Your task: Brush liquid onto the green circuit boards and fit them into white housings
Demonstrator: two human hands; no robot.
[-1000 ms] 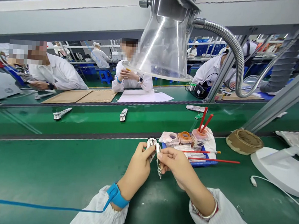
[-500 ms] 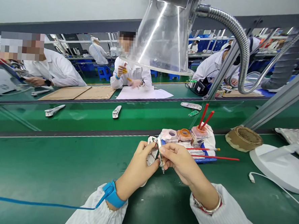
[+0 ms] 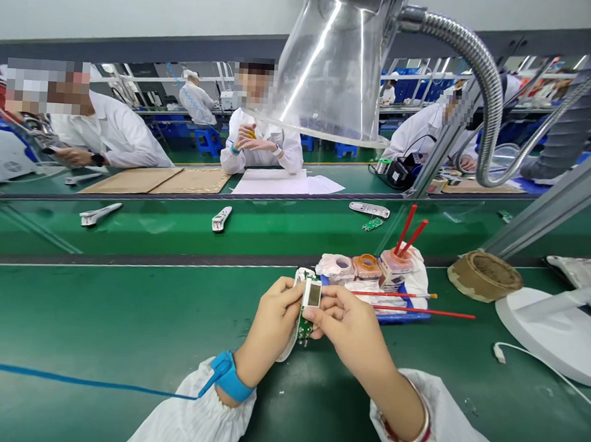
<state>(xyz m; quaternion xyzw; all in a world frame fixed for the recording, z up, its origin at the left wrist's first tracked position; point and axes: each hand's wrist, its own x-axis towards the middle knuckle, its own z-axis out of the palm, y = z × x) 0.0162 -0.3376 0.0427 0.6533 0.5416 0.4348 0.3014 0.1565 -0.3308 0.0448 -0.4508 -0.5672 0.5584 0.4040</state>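
Two-sided pinch: left hand [image 3: 272, 326], right hand [image 3: 353, 332] fingers [image 3: 328, 312] flank circuit board [image 3: 311, 304].

left hand [image 3: 273, 320] + right hand [image 3: 352, 328]; both pinching circuit board [image 3: 308, 308]; green bench [image 3: 93, 329]

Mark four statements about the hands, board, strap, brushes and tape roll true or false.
1. The left hand and the right hand both hold the board. True.
2. The blue strap is on the right wrist. False: it is on the left wrist.
3. Two red brushes stand in a cup. True.
4. The tape roll lies left of the hands. False: it lies to their right.
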